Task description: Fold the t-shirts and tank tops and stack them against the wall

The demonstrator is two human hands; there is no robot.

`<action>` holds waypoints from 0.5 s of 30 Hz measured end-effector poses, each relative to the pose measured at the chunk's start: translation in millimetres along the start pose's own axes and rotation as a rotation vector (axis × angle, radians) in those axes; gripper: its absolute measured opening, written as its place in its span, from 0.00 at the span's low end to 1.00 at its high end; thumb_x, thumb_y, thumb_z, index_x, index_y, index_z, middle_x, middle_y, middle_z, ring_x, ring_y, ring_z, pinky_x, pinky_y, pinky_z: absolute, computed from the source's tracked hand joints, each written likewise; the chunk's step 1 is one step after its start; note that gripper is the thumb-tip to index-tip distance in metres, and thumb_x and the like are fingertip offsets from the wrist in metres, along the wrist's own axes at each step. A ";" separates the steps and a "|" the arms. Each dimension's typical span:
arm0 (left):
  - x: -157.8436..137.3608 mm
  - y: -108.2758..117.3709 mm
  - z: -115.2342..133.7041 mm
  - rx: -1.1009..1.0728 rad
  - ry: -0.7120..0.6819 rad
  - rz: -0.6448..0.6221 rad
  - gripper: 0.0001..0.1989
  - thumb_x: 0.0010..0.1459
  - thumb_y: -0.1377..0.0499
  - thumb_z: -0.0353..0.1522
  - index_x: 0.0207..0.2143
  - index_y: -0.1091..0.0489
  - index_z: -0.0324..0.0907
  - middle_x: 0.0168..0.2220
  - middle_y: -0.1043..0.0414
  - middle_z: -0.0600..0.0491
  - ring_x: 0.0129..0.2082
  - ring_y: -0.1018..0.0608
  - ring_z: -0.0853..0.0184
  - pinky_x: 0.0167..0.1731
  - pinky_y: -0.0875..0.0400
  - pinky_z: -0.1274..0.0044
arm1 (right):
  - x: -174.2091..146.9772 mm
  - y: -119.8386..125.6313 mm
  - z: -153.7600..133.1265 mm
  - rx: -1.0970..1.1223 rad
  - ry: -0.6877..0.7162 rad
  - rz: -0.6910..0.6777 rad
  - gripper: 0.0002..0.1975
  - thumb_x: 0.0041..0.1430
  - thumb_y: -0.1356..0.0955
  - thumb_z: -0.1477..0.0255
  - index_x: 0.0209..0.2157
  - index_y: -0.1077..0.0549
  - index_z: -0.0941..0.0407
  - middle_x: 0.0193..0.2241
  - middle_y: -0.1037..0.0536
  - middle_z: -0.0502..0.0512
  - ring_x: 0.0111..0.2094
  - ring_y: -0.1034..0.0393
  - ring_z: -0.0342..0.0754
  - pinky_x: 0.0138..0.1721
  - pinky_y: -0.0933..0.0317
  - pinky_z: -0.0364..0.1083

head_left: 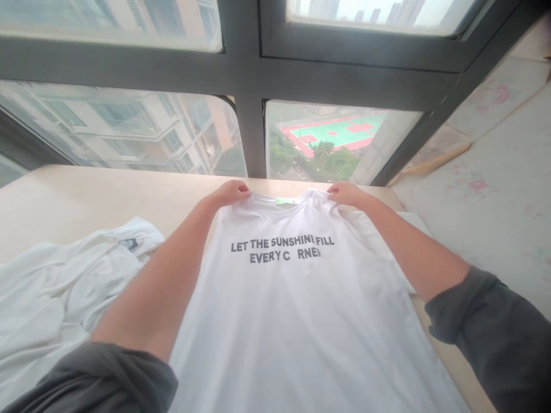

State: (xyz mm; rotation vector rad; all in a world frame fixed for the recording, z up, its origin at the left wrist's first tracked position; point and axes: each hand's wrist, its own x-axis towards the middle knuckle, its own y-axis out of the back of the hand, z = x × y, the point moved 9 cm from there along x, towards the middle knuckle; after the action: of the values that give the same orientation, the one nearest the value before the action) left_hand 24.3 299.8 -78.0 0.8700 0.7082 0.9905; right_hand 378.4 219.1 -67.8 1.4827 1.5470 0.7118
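A white T-shirt (pixel 297 310) with dark lettering across the chest spreads out in front of me, its neckline toward the window. My left hand (pixel 232 193) is closed on its left shoulder beside the collar. On the other shoulder, my right hand (pixel 345 194) pinches the fabric in the same way. A pale green label (pixel 286 201) shows inside the neckline between the hands. The lower hem runs out of view at the bottom, and the sleeves cannot be made out clearly.
On the left lies a crumpled white garment (pixel 55 287) with a small dark patch. Folded white cloth (pixel 415 222) sits under my right forearm. The beige sill (pixel 86 195) ends at a grey-framed window (pixel 245 74). Flowered wall covering (pixel 486 201), partly peeling, borders the right side.
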 end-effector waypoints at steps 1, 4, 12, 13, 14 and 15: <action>-1.9 5.6 -1.4 -0.028 0.003 -0.005 0.16 0.55 0.40 0.42 0.38 0.24 0.38 0.37 0.21 0.48 0.37 0.22 0.65 0.37 0.30 0.75 | 0.6 5.5 1.7 0.021 0.010 0.004 0.14 0.58 0.31 0.73 0.45 0.22 0.63 0.44 0.21 0.61 0.43 0.27 0.51 0.47 0.34 0.48; -8.3 23.9 -3.7 -0.101 0.004 -0.047 0.20 0.54 0.39 0.45 0.42 0.23 0.39 0.39 0.21 0.48 0.37 0.22 0.65 0.37 0.30 0.76 | 5.0 21.0 4.7 0.148 0.044 -0.010 0.16 0.62 0.33 0.74 0.50 0.25 0.64 0.46 0.22 0.61 0.44 0.27 0.49 0.47 0.33 0.49; 5.9 48.1 -14.5 -0.143 0.076 -0.038 0.22 0.52 0.36 0.41 0.47 0.23 0.38 0.39 0.21 0.48 0.37 0.22 0.66 0.42 0.29 0.72 | 36.1 27.0 -2.5 0.268 0.113 0.080 0.16 0.61 0.34 0.76 0.50 0.25 0.65 0.44 0.21 0.59 0.43 0.27 0.47 0.50 0.34 0.51; 9.8 48.6 -17.1 -0.099 0.097 0.021 0.21 0.53 0.36 0.40 0.47 0.23 0.38 0.39 0.22 0.48 0.36 0.22 0.66 0.41 0.29 0.73 | 41.0 24.1 -2.5 0.229 0.111 0.119 0.16 0.62 0.35 0.77 0.50 0.25 0.65 0.44 0.21 0.59 0.44 0.27 0.47 0.50 0.34 0.50; 13.0 47.1 -18.5 -0.059 0.113 0.072 0.21 0.54 0.36 0.40 0.47 0.24 0.38 0.39 0.22 0.48 0.36 0.23 0.66 0.41 0.29 0.73 | 45.3 20.9 -2.3 0.178 0.106 0.157 0.16 0.62 0.36 0.78 0.50 0.25 0.64 0.45 0.21 0.59 0.44 0.27 0.47 0.51 0.35 0.50; 15.4 43.9 -18.3 -0.026 0.119 0.112 0.21 0.54 0.36 0.40 0.47 0.24 0.38 0.40 0.22 0.48 0.36 0.23 0.66 0.41 0.29 0.73 | 48.7 17.4 -2.0 0.125 0.098 0.191 0.17 0.61 0.38 0.79 0.49 0.25 0.64 0.45 0.21 0.59 0.45 0.28 0.48 0.52 0.35 0.51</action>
State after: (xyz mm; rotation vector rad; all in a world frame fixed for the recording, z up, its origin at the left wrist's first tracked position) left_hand -2.7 331.6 -50.4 0.8404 0.7525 1.1565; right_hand 388.6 269.5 -61.2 1.7285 1.5608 0.8213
